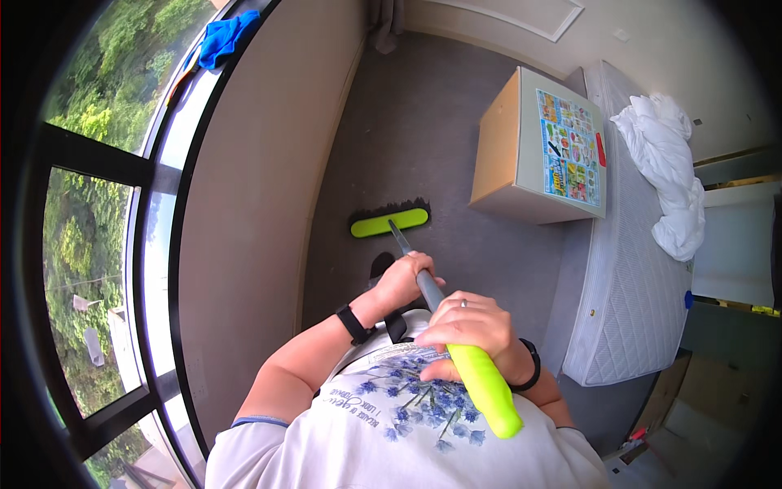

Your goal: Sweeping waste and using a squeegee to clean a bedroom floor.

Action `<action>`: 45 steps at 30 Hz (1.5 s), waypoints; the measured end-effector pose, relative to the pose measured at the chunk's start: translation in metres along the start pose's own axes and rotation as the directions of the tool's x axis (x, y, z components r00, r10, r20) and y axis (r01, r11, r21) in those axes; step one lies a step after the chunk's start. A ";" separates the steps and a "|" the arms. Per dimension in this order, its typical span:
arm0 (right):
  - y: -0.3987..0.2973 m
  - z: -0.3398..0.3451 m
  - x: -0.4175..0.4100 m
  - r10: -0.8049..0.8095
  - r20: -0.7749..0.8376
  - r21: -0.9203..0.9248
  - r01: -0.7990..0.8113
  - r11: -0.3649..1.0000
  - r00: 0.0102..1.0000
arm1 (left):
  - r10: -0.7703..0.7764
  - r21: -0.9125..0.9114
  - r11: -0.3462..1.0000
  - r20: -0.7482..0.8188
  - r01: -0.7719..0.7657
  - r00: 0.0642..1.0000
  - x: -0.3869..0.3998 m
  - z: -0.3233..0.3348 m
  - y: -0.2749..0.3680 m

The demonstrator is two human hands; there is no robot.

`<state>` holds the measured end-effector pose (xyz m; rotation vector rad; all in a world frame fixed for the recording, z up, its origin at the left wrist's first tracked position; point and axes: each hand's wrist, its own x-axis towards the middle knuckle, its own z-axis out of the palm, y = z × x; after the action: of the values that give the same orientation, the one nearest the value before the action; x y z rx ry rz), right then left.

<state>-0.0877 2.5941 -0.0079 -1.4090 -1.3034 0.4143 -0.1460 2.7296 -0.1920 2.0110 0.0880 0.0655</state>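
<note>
A push broom with a lime-green head (389,224) and black bristles rests on the dark grey floor ahead of me. Its grey handle (429,292) slants up towards my chest and ends in a bright yellow-green grip (486,391). My left hand (406,278) is wrapped around the lower part of the handle. Higher up, just above the grip, my right hand (473,327) lies over the handle with its fingers curled and the thumb set apart. A dark shoe (382,264) shows partly beneath my left hand, behind the broom head.
A wall (256,183) with a window ledge runs along the left; a blue cloth (227,40) lies on the ledge. To the right stands a cabinet (528,134) with a printed sheet on top. Beyond it, a mattress (635,318) carries a rumpled white duvet (663,171).
</note>
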 end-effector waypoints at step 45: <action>-0.017 0.167 0.020 -0.019 0.101 -0.022 0.021 1.000 0.995 | -0.027 0.099 0.994 -0.144 0.042 0.989 -0.115 -0.093 -0.067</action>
<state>-0.2269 2.6858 -0.0389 -1.4084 -1.4071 0.4630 -0.2710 2.8308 -0.2135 2.1042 0.2215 0.1859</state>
